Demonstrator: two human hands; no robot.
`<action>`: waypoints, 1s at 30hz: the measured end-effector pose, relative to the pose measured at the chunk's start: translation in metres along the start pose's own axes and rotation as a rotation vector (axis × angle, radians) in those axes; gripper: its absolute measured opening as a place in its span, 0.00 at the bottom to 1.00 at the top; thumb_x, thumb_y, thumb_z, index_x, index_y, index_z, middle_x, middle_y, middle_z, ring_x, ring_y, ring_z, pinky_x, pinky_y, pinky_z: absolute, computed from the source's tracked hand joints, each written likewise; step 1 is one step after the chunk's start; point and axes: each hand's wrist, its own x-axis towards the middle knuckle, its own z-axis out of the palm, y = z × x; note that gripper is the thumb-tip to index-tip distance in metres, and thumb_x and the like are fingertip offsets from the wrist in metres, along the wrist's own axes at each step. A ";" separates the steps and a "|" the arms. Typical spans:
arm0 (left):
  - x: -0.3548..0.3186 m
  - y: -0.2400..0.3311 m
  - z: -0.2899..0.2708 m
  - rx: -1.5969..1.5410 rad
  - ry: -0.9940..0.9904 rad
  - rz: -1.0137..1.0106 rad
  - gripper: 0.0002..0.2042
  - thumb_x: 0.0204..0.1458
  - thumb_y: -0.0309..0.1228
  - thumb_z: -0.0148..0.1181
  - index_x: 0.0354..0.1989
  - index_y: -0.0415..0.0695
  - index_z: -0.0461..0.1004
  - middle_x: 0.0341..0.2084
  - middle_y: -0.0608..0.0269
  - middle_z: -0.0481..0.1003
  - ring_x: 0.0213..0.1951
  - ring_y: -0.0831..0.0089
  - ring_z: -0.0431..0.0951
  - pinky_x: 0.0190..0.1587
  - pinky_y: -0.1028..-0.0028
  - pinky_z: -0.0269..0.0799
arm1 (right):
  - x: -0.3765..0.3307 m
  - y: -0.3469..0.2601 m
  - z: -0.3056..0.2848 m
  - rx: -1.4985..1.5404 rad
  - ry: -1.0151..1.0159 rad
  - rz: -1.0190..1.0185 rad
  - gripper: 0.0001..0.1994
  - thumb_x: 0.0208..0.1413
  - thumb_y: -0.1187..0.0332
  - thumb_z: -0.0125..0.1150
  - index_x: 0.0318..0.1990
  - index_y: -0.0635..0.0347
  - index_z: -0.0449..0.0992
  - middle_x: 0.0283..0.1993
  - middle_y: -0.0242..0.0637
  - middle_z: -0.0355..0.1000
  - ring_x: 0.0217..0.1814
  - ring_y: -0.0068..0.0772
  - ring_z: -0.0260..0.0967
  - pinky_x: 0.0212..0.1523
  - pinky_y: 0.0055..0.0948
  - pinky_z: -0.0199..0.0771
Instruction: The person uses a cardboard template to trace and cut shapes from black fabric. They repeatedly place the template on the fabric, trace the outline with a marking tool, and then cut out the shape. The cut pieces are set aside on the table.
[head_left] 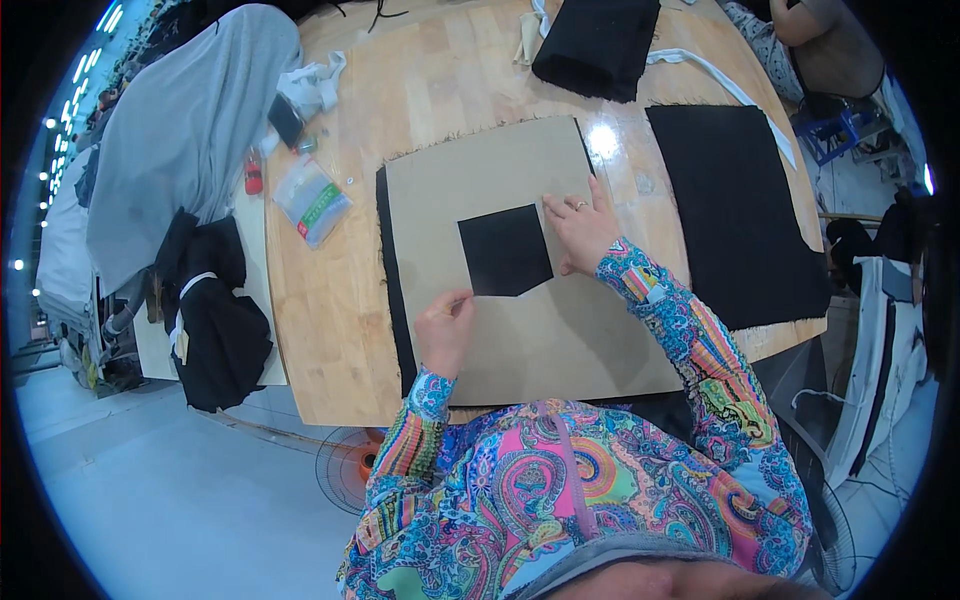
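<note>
While the black patch [507, 252] lies mid-frame, the left hand [446, 328] pinches by its lower-left corner, hold unclear; the right hand [584, 230] splays rightward of it.

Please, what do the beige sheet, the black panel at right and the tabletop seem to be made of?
Beige sheet: matte, perhaps card or stiff cloth, lying flat. Black panel: probably woven cloth, dull, edges frayed. Tabletop: wood or wood-look laminate, glossy, showing grain and bright reflection.
</note>
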 end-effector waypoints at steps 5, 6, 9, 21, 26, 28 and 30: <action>-0.008 0.032 0.018 -0.273 -0.084 0.035 0.06 0.49 0.26 0.60 0.33 0.38 0.78 0.24 0.61 0.78 0.28 0.77 0.77 0.31 0.78 0.72 | 0.000 0.001 0.001 0.017 0.004 -0.005 0.48 0.27 0.57 0.77 0.61 0.64 0.61 0.63 0.33 0.59 0.62 0.38 0.59 0.69 0.59 0.30; -0.010 0.038 0.027 -0.325 -0.104 0.058 0.06 0.50 0.26 0.60 0.34 0.37 0.78 0.23 0.63 0.77 0.26 0.82 0.76 0.29 0.81 0.70 | 0.001 0.001 0.002 0.021 0.010 -0.006 0.48 0.27 0.57 0.78 0.61 0.64 0.61 0.63 0.33 0.59 0.62 0.38 0.60 0.69 0.59 0.30; -0.008 0.045 0.053 -0.314 -0.136 0.165 0.06 0.50 0.25 0.60 0.34 0.37 0.78 0.25 0.64 0.78 0.27 0.82 0.76 0.30 0.81 0.71 | 0.003 -0.001 0.003 0.027 0.030 -0.011 0.47 0.27 0.58 0.78 0.60 0.64 0.62 0.63 0.33 0.59 0.61 0.39 0.61 0.69 0.59 0.31; -0.006 0.062 0.066 -0.176 -0.141 0.265 0.05 0.49 0.25 0.60 0.33 0.39 0.78 0.28 0.57 0.78 0.27 0.72 0.79 0.32 0.76 0.74 | 0.001 0.002 0.007 0.032 0.064 -0.020 0.46 0.26 0.59 0.78 0.58 0.66 0.64 0.62 0.35 0.60 0.61 0.40 0.62 0.69 0.59 0.32; -0.007 0.059 0.065 -0.139 -0.132 0.267 0.05 0.49 0.26 0.60 0.33 0.39 0.78 0.29 0.56 0.78 0.28 0.69 0.80 0.33 0.75 0.74 | -0.001 0.002 0.004 0.040 0.061 -0.022 0.46 0.26 0.59 0.77 0.58 0.66 0.64 0.62 0.35 0.60 0.61 0.39 0.61 0.69 0.59 0.32; -0.008 0.057 0.057 -0.123 -0.145 0.233 0.06 0.49 0.26 0.59 0.34 0.40 0.77 0.31 0.56 0.78 0.30 0.66 0.80 0.34 0.73 0.75 | -0.001 0.001 0.002 0.025 0.029 -0.013 0.46 0.27 0.58 0.77 0.59 0.65 0.63 0.63 0.34 0.59 0.62 0.38 0.59 0.69 0.58 0.32; -0.009 0.053 0.050 -0.100 -0.149 0.214 0.06 0.49 0.26 0.59 0.34 0.40 0.78 0.31 0.56 0.78 0.30 0.66 0.80 0.34 0.73 0.75 | 0.000 0.000 -0.002 -0.009 -0.033 0.008 0.46 0.28 0.55 0.76 0.60 0.62 0.63 0.66 0.32 0.55 0.65 0.36 0.56 0.70 0.57 0.33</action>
